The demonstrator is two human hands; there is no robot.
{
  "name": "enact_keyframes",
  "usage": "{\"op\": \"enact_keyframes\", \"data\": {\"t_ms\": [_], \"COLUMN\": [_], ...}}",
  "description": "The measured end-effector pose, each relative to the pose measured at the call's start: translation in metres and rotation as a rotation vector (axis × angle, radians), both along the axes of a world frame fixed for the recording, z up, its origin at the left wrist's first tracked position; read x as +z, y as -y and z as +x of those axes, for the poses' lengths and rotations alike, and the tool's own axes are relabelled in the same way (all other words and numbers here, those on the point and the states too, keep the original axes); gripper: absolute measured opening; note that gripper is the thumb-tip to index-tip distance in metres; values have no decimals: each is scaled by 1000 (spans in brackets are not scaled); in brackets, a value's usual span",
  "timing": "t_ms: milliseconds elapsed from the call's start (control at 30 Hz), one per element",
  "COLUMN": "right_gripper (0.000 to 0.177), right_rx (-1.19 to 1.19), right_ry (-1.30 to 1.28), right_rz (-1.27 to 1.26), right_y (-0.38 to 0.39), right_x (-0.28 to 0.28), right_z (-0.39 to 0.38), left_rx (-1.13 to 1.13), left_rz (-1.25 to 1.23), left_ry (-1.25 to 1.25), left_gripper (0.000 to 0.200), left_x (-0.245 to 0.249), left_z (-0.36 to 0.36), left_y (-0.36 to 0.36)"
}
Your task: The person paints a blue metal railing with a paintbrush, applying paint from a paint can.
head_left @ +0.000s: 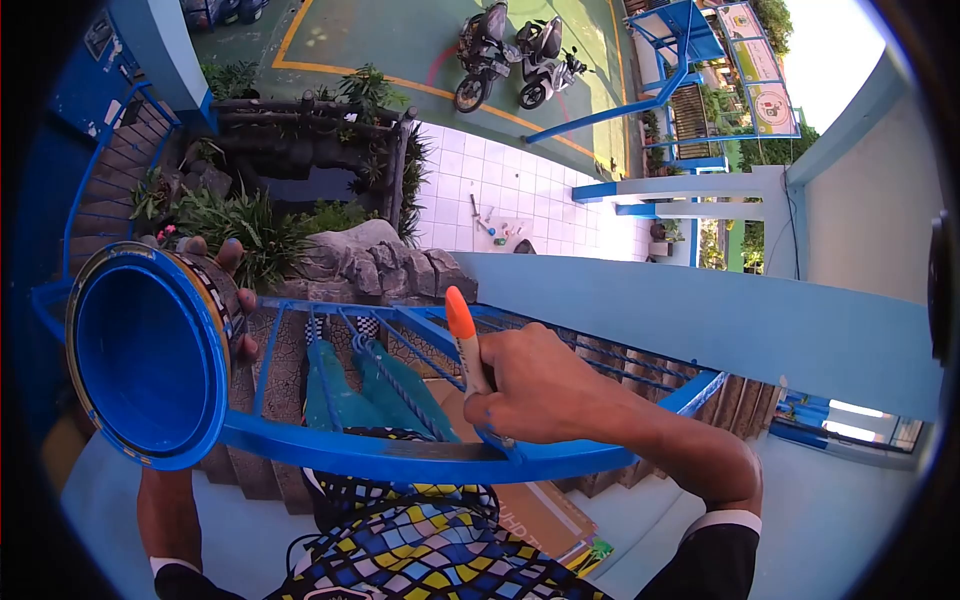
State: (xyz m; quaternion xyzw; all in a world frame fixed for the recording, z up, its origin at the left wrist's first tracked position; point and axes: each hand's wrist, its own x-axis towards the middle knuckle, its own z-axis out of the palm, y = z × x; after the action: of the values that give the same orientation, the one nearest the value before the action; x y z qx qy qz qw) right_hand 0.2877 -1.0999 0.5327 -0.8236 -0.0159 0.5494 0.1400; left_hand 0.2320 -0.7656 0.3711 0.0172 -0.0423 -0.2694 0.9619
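Note:
On the left, my left hand is wrapped round a paint can with blue paint inside. Its fingers show along the can's far side, while the palm is hidden behind it. My right hand grips a paintbrush by its pale handle, whose orange end points up and away from me. The brush's lower end is down at the blue metal railing, with its bristles mostly hidden below the hand. Blue paint marks the right thumb. The can overlaps the railing's left part in this view.
Stone-patterned stairs lie beneath the railing, and flattened cardboard is on the floor below me. A light-blue wall runs along the right. Beyond are a rock-edged pond garden, white tiles and parked motorcycles.

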Motion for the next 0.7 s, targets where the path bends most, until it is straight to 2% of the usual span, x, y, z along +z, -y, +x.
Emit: {"op": "enact_keyframes", "data": {"t_ms": [67, 200, 300, 400, 500, 567, 700], "right_gripper": [21, 22, 24, 23, 23, 24, 26], "right_rx": [-11, -56, -352, -551, -486, -508, -377], "right_ry": [14, -26, 21, -51, -5, -3, 68], "right_rz": [114, 263, 327, 254, 64, -92, -242], "right_y": [-22, -63, -75, -55, -14, 7, 60], "right_x": [-17, -38, -45, -53, -47, -23, 4], "right_z": [-5, -8, -13, -18, -29, -23, -20], "left_rx": [115, 106, 303, 388, 413, 422, 401], "left_rz": [109, 64, 196, 275, 286, 273, 220], "left_ry": [-64, -156, -190, -179, -180, -203, -214], "left_gripper": [85, 85, 88, 92, 95, 96, 96], "left_x": [-5, 4, 1, -1, -8, -10, -18], "left_z": [-16, -23, -38, -44, -46, -47, -41], "left_y": [-10, -31, -40, -52, -61, -64, -71]}}
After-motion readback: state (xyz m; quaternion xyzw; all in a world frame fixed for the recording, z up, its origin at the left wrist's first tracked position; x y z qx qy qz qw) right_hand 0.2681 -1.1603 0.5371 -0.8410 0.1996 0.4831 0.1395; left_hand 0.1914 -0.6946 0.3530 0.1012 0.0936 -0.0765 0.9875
